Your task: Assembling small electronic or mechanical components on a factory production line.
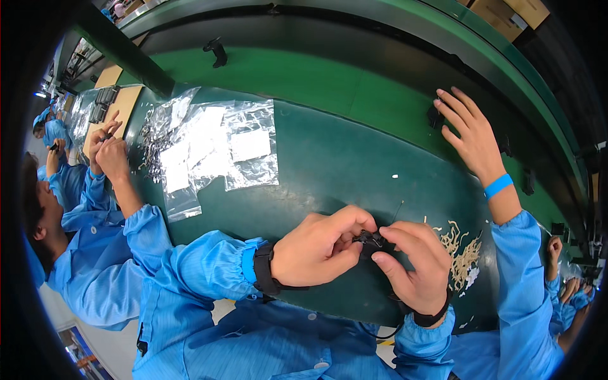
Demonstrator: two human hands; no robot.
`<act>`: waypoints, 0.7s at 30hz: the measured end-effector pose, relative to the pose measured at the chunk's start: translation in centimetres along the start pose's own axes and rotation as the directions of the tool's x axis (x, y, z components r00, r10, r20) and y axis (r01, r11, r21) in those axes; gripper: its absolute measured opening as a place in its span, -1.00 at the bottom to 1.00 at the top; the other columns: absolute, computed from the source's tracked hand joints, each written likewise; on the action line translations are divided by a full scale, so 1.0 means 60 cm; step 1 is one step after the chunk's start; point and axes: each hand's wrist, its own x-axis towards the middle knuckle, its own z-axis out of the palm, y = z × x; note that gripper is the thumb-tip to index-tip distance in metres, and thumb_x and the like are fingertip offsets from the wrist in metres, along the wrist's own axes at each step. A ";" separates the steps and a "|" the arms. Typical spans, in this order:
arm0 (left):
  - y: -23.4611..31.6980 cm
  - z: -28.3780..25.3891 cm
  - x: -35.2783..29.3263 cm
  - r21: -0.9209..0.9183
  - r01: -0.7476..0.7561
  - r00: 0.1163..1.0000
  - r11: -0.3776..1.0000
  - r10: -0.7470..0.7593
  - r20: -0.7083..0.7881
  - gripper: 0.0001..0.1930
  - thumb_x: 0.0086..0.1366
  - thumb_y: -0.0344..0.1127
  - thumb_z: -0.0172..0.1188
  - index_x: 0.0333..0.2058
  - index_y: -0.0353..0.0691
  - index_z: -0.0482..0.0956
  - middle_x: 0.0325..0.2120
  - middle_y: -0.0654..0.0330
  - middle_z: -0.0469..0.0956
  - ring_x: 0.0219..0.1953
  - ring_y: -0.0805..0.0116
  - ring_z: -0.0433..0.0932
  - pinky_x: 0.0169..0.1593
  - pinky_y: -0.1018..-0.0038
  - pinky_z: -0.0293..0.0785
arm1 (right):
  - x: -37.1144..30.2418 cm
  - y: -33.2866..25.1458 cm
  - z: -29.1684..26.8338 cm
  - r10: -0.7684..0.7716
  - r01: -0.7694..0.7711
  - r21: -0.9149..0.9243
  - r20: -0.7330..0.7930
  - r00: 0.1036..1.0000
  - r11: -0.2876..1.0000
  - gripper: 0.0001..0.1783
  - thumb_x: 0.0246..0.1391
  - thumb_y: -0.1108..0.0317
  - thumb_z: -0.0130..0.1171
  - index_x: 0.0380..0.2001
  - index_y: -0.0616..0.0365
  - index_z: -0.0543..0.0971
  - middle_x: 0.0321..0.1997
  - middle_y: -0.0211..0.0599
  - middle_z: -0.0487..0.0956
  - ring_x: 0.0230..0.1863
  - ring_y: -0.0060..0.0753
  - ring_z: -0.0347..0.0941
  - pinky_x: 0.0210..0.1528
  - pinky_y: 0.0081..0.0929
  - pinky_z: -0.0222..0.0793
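Over the dark green table, both my hands meet around a small black part [370,242], gripped between them. My left hand [320,248] pinches its left side with thumb and index finger. On the other side, my right hand [418,263] closes thumb and fingers on it. The fingers cover much of the part, so its exact kind is unclear. A thin dark wire [398,209] with a light tip rises just behind my right fingertips. Near my right hand lies a loose pile of beige twisted strips [464,253], with white scraps beside it.
Clear plastic bags [250,149] with white sheets lie left, beside scattered small dark parts [151,142]. Beyond the table runs a green conveyor belt [329,79] bearing a black piece [216,52]. A co-worker's hand [468,130] reaches over it at right; another co-worker's hands [109,149] work at left.
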 end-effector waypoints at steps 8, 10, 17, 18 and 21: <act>-0.009 0.008 0.005 0.066 -0.059 0.998 0.996 0.060 -0.005 -0.70 0.32 -0.54 0.12 0.03 -0.31 0.51 -0.53 0.16 0.57 -0.53 0.35 0.58 -0.41 0.44 0.45 | -0.018 0.001 0.010 0.097 -0.095 0.117 -0.018 0.995 0.989 -0.77 -0.02 0.59 0.43 -0.25 0.34 0.67 -0.09 -0.12 0.59 -0.22 -0.29 0.62 -0.23 -0.43 0.56; -0.009 0.008 0.005 0.088 -0.067 0.997 0.994 0.069 -0.026 -0.70 0.31 -0.54 0.12 0.03 -0.31 0.52 -0.51 0.13 0.60 -0.52 0.31 0.60 -0.41 0.43 0.46 | -0.020 0.003 0.008 0.130 -0.128 0.132 -0.004 0.992 0.983 -0.77 -0.02 0.63 0.42 -0.24 0.38 0.66 -0.02 -0.08 0.57 -0.19 -0.30 0.64 -0.17 -0.47 0.59; -0.013 0.007 0.003 0.155 -0.095 0.991 0.983 0.108 -0.077 -0.70 0.28 -0.53 0.14 -0.01 -0.30 0.58 -0.46 0.08 0.64 -0.47 0.21 0.65 -0.35 0.40 0.53 | -0.020 0.007 0.016 0.114 -0.112 0.104 -0.013 0.993 0.988 -0.76 -0.06 0.63 0.44 -0.25 0.36 0.68 -0.03 -0.09 0.59 -0.17 -0.28 0.64 -0.17 -0.46 0.59; -0.013 0.008 0.003 0.161 -0.105 0.989 0.981 0.120 -0.086 -0.70 0.27 -0.53 0.14 -0.02 -0.29 0.59 -0.45 0.07 0.64 -0.46 0.20 0.66 -0.34 0.40 0.55 | -0.021 0.007 0.015 0.116 -0.114 0.104 -0.011 0.993 0.988 -0.76 -0.06 0.63 0.44 -0.25 0.36 0.68 -0.03 -0.09 0.59 -0.17 -0.28 0.64 -0.17 -0.46 0.59; -0.008 0.007 0.002 0.161 -0.081 0.992 0.984 0.095 -0.080 -0.70 0.26 -0.53 0.15 -0.02 -0.27 0.59 -0.45 0.08 0.66 -0.46 0.18 0.67 -0.35 0.40 0.56 | -0.022 0.007 0.015 0.113 -0.111 0.090 -0.009 0.994 0.990 -0.75 -0.07 0.64 0.44 -0.25 0.36 0.68 -0.03 -0.10 0.60 -0.17 -0.27 0.64 -0.16 -0.46 0.58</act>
